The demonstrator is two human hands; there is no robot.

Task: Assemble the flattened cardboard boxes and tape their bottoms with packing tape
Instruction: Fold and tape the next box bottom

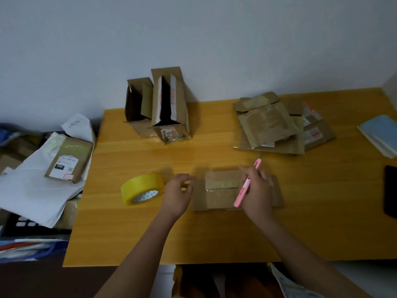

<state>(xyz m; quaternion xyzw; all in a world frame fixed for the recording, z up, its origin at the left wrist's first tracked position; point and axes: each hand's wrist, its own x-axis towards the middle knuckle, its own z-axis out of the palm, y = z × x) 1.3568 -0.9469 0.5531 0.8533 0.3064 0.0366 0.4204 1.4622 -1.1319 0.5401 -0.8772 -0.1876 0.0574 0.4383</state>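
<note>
A small cardboard box (221,190) stands on the wooden table (214,233), its flaps closed under clear tape. My right hand (255,190) hovers over its right part and grips a pink utility knife (245,188), blade end pointing away from me. My left hand (177,194) hangs just left of the box with fingers loosely curled, holding nothing. A yellow roll of packing tape (140,188) lies on the table left of that hand. A pile of flattened boxes (277,125) lies at the back right.
Two assembled boxes (159,106) stand open at the back against the wall. A blue notebook (380,134) and a black phone (391,190) lie near the right edge. Left of the table, a labelled parcel (68,160) rests on white mailing bags.
</note>
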